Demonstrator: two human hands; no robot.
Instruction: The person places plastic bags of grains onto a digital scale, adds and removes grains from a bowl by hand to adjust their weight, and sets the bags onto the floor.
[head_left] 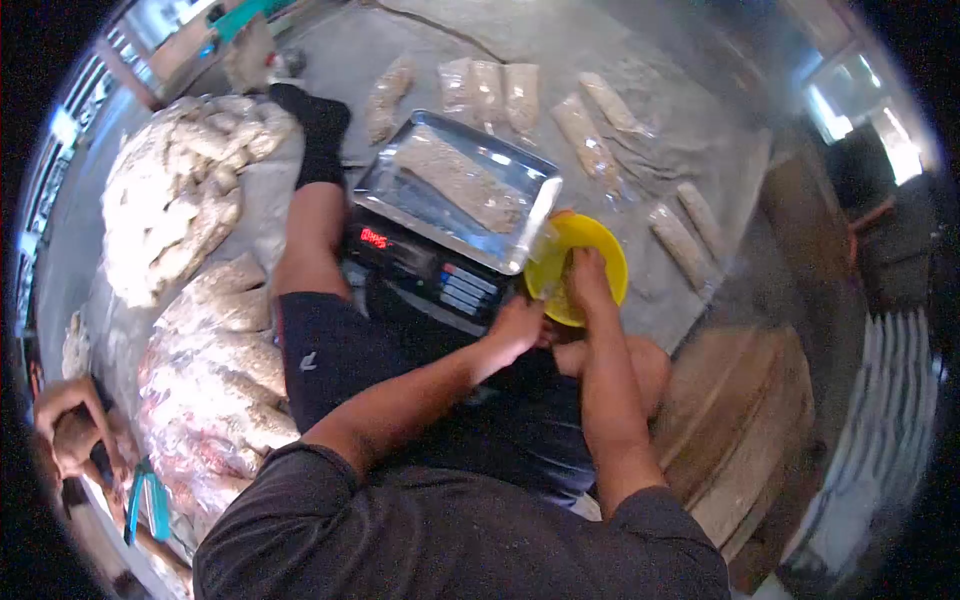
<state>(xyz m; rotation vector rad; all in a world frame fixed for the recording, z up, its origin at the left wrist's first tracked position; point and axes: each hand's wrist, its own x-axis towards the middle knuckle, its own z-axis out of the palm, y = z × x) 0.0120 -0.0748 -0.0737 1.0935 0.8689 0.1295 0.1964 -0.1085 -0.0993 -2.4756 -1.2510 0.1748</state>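
Note:
A yellow bowl sits beside the scale, in front of my right knee. My right hand reaches down into the bowl; its fingertips are hidden against the pale contents. At the bowl's near left rim, my left hand has its fingers curled closed. Something thin and translucent, like clear plastic, shows above it, but what the fingers hold is blurred. A digital scale with a red-lit display and keypad stands between my legs. On its shiny steel tray lies a filled clear plastic bag of pale material.
Several filled clear bags lie beyond the scale, others to the right. Large piles of pale-filled plastic bags cover the left floor. A wooden surface is at right. Another person sits at lower left near a teal object.

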